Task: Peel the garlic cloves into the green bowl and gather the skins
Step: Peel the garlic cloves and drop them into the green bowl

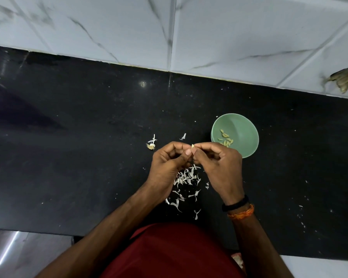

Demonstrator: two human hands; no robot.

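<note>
Garlic clove, one in hand: we pinch it between the fingertips of our left hand and right hand, both curled round it above the black counter. Only its pale tip shows, pointing up and away from us; we cannot tell its long axis beyond that. Green bowl, one, on the counter just right of the hands, the right hand overlapping its near rim. Peeled cloves in the bowl: about eight, small and yellowish, lying loose at the bottom at mixed angles. Skins: one loose scatter of some thirty white slivers on the counter under and behind the hands. Root end, one, with a papery stalk, left of the hands. Stray skin, one, just beyond the hands. Wristbands: two on the right wrist, one black, one orange.
</note>
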